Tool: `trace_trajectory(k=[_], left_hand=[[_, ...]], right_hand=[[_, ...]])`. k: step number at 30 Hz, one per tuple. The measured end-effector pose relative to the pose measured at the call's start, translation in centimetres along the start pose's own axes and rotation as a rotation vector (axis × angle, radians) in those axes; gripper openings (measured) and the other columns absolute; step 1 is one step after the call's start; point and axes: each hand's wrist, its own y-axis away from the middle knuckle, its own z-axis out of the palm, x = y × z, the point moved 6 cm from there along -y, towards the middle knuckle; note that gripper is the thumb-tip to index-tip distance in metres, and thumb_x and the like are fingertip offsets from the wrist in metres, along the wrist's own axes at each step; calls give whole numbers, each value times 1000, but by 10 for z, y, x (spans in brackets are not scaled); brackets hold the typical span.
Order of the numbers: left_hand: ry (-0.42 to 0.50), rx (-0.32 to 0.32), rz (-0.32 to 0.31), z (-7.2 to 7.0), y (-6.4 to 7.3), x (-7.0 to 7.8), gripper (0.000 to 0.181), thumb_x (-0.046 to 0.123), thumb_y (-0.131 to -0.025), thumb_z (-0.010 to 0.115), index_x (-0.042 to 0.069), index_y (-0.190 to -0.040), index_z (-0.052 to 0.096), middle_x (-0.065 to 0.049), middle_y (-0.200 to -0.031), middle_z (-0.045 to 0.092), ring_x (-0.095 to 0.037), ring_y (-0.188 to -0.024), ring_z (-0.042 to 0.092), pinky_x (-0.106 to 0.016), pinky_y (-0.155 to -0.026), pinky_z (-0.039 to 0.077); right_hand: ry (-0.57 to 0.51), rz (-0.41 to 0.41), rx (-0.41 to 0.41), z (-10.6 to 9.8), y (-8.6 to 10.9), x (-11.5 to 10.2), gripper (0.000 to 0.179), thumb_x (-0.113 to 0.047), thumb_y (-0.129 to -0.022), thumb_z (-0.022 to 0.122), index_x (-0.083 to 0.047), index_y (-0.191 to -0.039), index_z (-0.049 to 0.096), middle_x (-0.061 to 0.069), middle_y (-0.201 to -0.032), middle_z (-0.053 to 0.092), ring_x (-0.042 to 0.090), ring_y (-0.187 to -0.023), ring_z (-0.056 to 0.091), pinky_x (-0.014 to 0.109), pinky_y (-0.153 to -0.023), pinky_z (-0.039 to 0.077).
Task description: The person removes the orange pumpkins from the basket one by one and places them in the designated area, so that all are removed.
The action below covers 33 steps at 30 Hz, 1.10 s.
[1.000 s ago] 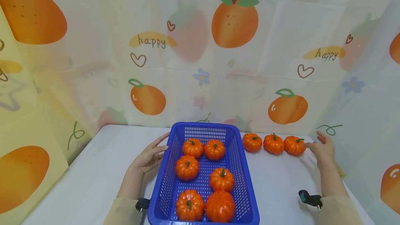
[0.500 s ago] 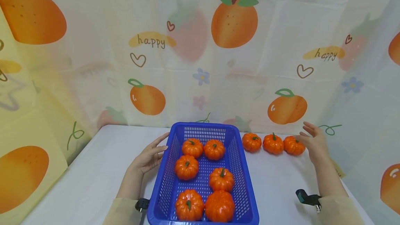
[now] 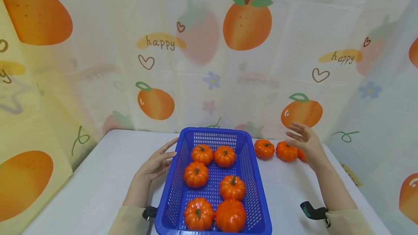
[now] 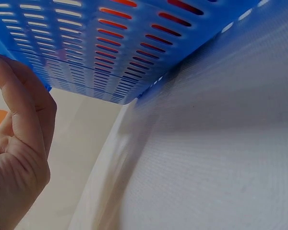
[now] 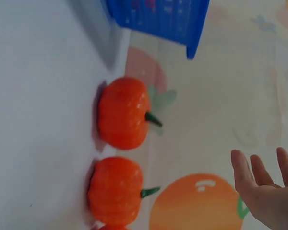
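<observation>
A blue plastic basket (image 3: 261, 198) stands on the table with several small orange pumpkins (image 3: 196, 174) inside it. My left hand (image 3: 157, 164) rests its fingers against the basket's left rim, and the left wrist view shows that hand (image 4: 19, 143) beside the slotted wall. To the right of the basket, three more pumpkins sit in a row: a near one (image 3: 264, 149), a middle one (image 3: 286, 151) and a far-right one (image 3: 302, 155), partly hidden. My right hand (image 3: 308, 146) hovers above the right end of this row, fingers spread and holding nothing.
A white cloth covers the table (image 3: 98, 177). Behind it hangs a fruit-printed curtain (image 3: 196, 93), close to the row of pumpkins. Each wrist carries a dark camera mount, such as the right one (image 3: 313, 211).
My right hand has moved left and up from beside the far-right pumpkin to above the row, now covering part of that pumpkin. My left hand and the basket stay put.
</observation>
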Motion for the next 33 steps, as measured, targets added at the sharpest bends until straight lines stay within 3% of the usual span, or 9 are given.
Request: trace_trajectory(k=[8,14,22,28,33], left_hand=[[6,-9,2,0,-1,-1,65,10,-102,49,24,-158,20,2,-106,69,-9,-81,71,-22,-73,61],[11,-15,6,-1,-2,-1,64,11,-102,49,24,-158,20,3,-107,70,-9,-82,71,-22,-72,61],[4,-22,12,0,-1,0,66,10,-102,49,23,-159,18,2,-108,69,-9,-83,72,-23,-73,61],[2,-17,14,1,-1,0,66,10,-102,50,22,-159,18,2,-107,69,-9,-83,72,-22,-72,61],[1,-7,13,1,-1,0,66,9,-102,49,22,-159,19,2,-106,70,-9,-82,72,-23,-72,61]], right_hand=[[-33,-66,-142,34,7,-22,56,-11,-94,63,-23,-144,43,-21,-131,51,1,-120,55,13,-91,53],[-19,-150,-310,62,14,-34,57,-4,-91,62,-16,-144,45,-15,-137,53,2,-122,57,24,-93,56],[-31,-116,-600,105,29,-38,62,-7,-88,67,-8,-145,42,14,-148,47,30,-133,52,48,-106,52],[-47,-96,-745,129,38,-37,63,-16,-87,72,-8,-142,43,15,-146,48,33,-133,51,49,-108,50],[-51,-102,-869,148,46,-38,61,-17,-87,71,-6,-140,44,20,-145,47,34,-132,51,61,-106,46]])
